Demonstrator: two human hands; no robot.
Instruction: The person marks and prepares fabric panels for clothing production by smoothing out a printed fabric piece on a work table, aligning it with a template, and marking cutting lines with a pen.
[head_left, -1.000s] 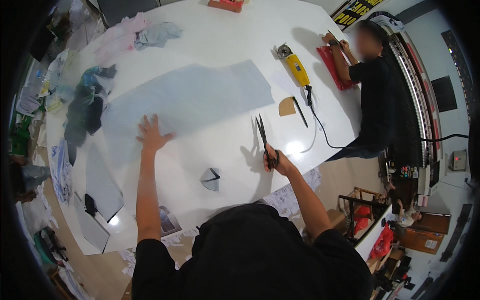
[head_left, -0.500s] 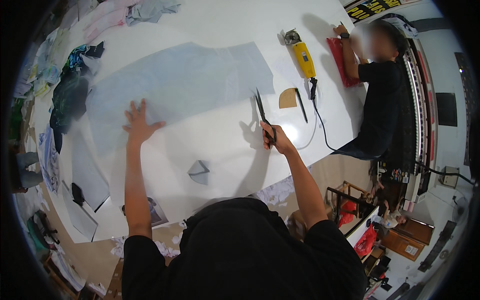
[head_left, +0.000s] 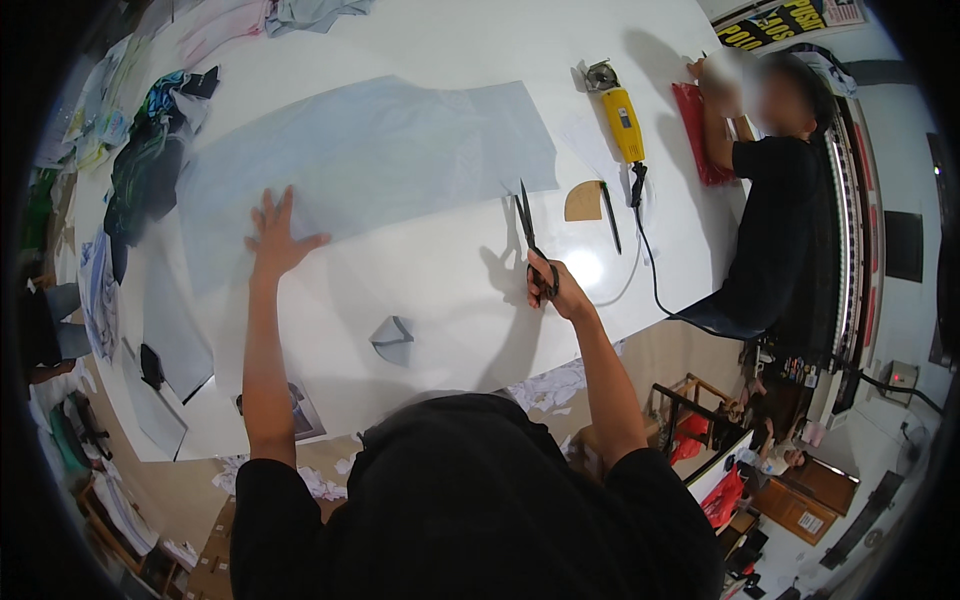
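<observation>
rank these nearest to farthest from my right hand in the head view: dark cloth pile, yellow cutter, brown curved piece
1. Brown curved piece: just beyond the right hand, slightly rightward.
2. Yellow cutter: further beyond, more to the right.
3. Dark cloth pile: far over to the left.

Spread flat across the white surface [head_left: 480, 50], a pale blue fabric panel [head_left: 370, 160]; held near its edge in the right hand [head_left: 560, 287], slightly parted black scissors [head_left: 528, 222].

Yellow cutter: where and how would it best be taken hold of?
Probably around the long yellow body of the cutter, from above and the near side: it lies with its round metal head pointing away and its cord leaving the near end. The right hand holds scissors.
</observation>
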